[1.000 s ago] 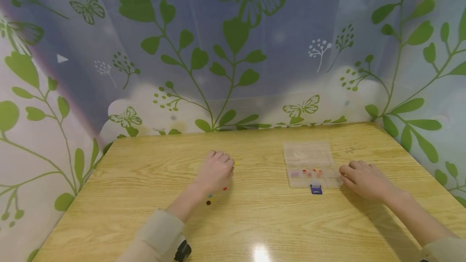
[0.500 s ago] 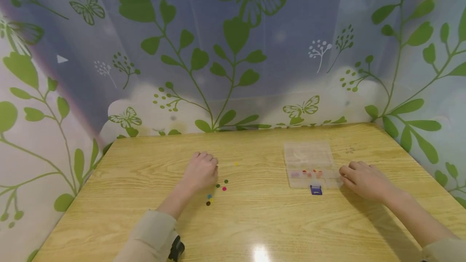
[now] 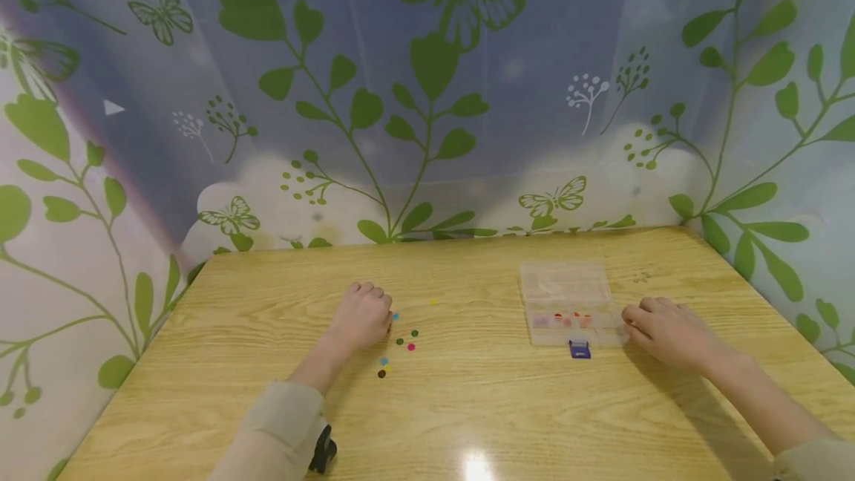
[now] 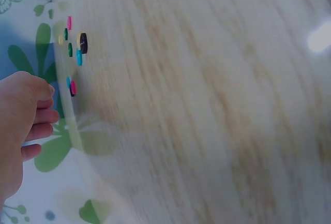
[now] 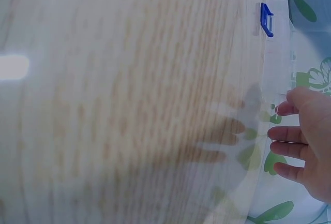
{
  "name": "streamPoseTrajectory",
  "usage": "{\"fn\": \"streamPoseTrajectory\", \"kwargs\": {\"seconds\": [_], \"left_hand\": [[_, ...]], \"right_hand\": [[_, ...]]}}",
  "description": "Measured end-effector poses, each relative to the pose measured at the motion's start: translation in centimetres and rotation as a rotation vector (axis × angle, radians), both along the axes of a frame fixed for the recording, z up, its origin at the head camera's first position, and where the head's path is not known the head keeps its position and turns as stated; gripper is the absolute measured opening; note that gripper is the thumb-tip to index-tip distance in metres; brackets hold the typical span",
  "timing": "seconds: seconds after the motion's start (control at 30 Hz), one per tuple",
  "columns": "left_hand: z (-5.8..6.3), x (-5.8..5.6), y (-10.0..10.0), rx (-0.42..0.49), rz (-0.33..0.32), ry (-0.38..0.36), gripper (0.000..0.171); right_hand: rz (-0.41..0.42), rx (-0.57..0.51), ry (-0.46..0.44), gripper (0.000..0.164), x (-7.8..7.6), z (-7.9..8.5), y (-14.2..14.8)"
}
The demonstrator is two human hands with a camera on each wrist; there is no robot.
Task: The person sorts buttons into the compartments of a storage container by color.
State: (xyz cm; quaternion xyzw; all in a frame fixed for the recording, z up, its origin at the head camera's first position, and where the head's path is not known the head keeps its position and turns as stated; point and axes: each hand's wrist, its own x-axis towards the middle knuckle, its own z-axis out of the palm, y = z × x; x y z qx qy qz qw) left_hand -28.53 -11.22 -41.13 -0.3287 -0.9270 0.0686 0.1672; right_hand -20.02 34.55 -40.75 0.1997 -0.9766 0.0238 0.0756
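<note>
Wooden table [image 3: 521,407], left hand [image 3: 363,315] loosely curled beside coloured discs [image 3: 410,347], right hand [image 3: 668,329] at clear box [image 3: 566,301], grip unclear.

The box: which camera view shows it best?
The head view: it shows the open box from above, with pieces inside. The right wrist view shows mostly its latched side; the left wrist view, none of it.

Yellow-tan wood grain across the desk [image 3: 501,407]. Clear plastic for the box [image 3: 562,282], deep blue on its latch [image 3: 580,349]; red and pinkish on the pieces [image 3: 568,316] inside. Among the loose discs [image 3: 411,347], green on two, pink, near-black, light blue and yellow on others. Slate blue and white over the backdrop [image 3: 508,117], patterned with green leaves [image 3: 433,65] and butterflies [image 3: 161,13]. Beige on the sleeves [image 3: 283,418].
</note>
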Motion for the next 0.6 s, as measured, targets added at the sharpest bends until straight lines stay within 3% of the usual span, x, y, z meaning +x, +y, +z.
{"fn": "streamPoseTrajectory", "kwargs": {"seconds": [0.37,0.6], "left_hand": [[-0.4,-0.2,0.6,-0.054,-0.005,-0.058,0.013],[-0.6,-0.3,1.1,-0.087,-0.011,-0.057,0.017]], "right_hand": [[0.004,0.011,-0.002,0.005,0.0,0.0,0.1],[0.006,0.008,0.001,0.006,-0.1,-0.1,0.2]]}}
